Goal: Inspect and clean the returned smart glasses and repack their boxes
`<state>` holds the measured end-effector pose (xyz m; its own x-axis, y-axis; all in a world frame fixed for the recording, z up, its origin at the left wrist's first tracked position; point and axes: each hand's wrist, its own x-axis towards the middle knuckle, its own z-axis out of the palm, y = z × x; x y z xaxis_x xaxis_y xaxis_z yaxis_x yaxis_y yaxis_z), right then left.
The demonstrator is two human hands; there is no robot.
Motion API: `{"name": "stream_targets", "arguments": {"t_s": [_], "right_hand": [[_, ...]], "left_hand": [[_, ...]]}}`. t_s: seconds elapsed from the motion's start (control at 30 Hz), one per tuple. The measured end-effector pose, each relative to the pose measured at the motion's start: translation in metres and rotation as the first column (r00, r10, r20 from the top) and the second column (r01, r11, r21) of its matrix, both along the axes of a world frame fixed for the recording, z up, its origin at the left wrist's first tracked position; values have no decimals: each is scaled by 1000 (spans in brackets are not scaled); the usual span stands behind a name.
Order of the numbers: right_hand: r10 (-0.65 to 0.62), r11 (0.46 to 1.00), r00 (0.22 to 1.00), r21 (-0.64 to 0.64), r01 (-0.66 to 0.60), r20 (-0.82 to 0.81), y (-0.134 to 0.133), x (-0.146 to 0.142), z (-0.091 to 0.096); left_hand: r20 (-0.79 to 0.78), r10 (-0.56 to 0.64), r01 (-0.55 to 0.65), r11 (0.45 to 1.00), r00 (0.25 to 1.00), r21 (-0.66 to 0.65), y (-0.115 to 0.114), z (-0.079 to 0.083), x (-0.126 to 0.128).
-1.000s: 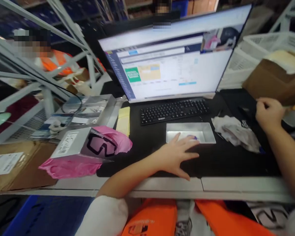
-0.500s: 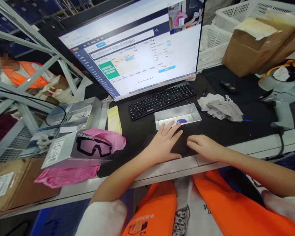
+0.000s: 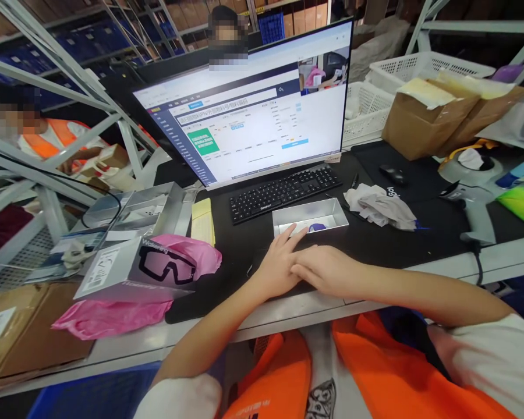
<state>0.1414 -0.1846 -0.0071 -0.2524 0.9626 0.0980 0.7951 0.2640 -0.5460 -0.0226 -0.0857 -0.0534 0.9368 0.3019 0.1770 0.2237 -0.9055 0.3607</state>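
My left hand holds nothing. It rests on the black mat with its fingers stretched out toward the near rim of a silver open box; two fingertips reach over that rim. Inside the box is a small purple-blue item. My right hand lies against my left hand, loosely closed with its fingers curled inward, and nothing shows in it. Some of its fingers are hidden. Beyond the box sits a black keyboard. To the left, a silver Wakening box printed with glasses lies on pink plastic.
A monitor stands behind the keyboard. Yellow paper slips, crumpled grey cloth, a mouse, a scanner and a tape roll lie around. Cardboard boxes are at right, another carton at left. Co-workers are beyond.
My right hand has moved left, from apart to touching my left hand. My left hand has stayed at the box. The view has tilted up, showing another person behind the monitor.
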Motion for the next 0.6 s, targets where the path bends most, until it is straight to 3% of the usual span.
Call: {"name": "stream_targets", "arguments": {"t_s": [0.13,0.3,0.47,0.6], "right_hand": [[-124,992,991,27,125,-46,-19,28,-21],[-145,974,981,193,118,131,-23,30,-49],[-53,991,987,128,34,150,-17,21,-48],[69,981,971,159,-107,231,-23,40,-32]], "left_hand": [[96,16,-4,992,995,-123,-4,1,-2],[277,103,-34,970,955,-242,-8,-1,7],[331,95,-69,993,939,-91,-19,0,-3],[437,226,-258,966,871,15,-30,-3,-35]]}}
